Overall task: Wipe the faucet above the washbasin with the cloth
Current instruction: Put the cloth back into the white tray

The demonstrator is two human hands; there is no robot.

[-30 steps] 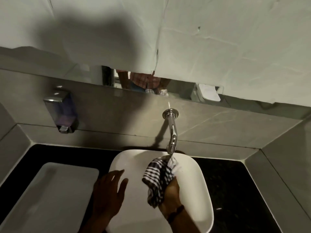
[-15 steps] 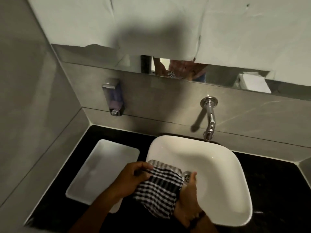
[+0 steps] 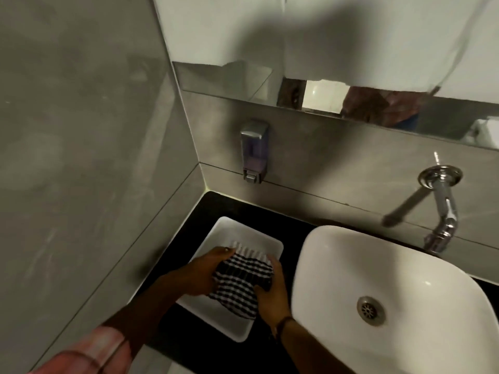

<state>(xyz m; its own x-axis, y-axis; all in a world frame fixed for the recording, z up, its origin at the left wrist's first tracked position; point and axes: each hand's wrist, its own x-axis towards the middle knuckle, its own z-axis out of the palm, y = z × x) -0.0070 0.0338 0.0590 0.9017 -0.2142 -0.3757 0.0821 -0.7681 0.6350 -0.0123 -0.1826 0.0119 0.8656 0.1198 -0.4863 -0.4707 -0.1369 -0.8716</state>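
Note:
A black-and-white checked cloth (image 3: 239,282) is held over a white rectangular tray (image 3: 224,315) on the black counter. My left hand (image 3: 201,275) grips the cloth's left side and my right hand (image 3: 271,295) grips its right side. The chrome wall-mounted faucet (image 3: 441,209) sticks out of the grey tiled wall at the far right, above the back rim of the white washbasin (image 3: 337,255). Both hands are well to the left of the faucet, apart from it.
A soap dispenser (image 3: 253,151) hangs on the back wall above the tray. A grey tiled side wall closes in the left. A mirror strip (image 3: 224,78) runs above the back tiles. The basin's drain (image 3: 370,310) shows at lower right.
The cloth has moved from the faucet spout, down across the basin's front, then left over the tray. My left hand has taken hold of it too. The view has swung left.

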